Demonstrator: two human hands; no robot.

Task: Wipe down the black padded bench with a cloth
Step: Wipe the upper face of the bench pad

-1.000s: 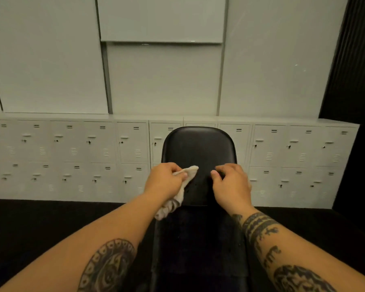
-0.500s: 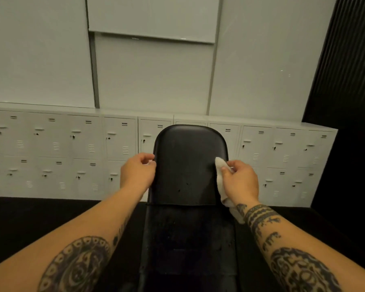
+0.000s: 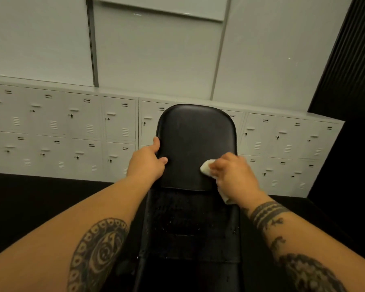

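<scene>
A limp white cloth (image 3: 207, 167) is bunched in the right hand (image 3: 234, 178) and pressed to the black padded surface (image 3: 196, 140), whose edge is clasped by the left hand (image 3: 147, 163). Light and soft, the cloth is probably best kept wadded against the palm.

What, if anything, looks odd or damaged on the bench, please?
Nothing looks damaged. The lower pad is speckled with glinting droplets, seemingly unwiped wetness, while the upper pad looks smooth. The right hand holds the cloth there; the left hand grips its edge.
</scene>
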